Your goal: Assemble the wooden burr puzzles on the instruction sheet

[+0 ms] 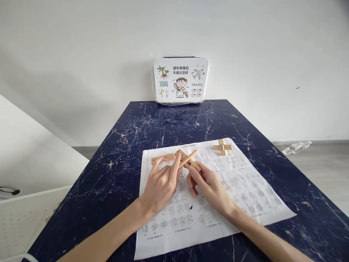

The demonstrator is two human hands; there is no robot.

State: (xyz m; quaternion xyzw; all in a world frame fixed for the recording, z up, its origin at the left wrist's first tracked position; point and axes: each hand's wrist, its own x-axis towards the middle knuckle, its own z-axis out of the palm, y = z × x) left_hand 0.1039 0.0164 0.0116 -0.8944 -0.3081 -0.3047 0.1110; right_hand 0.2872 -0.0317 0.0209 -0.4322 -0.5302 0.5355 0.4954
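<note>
My left hand (162,183) grips the lower end of a narrow wooden stick (192,155), its index finger beside a flat wooden puzzle piece (196,166). The right end of that piece is pinched between the thumb and fingers of my right hand (209,183). Stick and flat piece cross each other in an X, the stick on top, near a dark opening in the piece. Whether the stick goes into the opening, I cannot tell. A second flat wooden piece (160,159) lies just beyond my left fingers, partly covered by them.
Under my hands a creased paper sheet (174,238) with printed diagrams covers part of the blue marbled table (136,134). A cross-shaped wooden puzzle (223,147) sits at its far right. A white cartoon-printed case (181,80) leans against the wall; a plastic bottle (297,147) lies on the floor.
</note>
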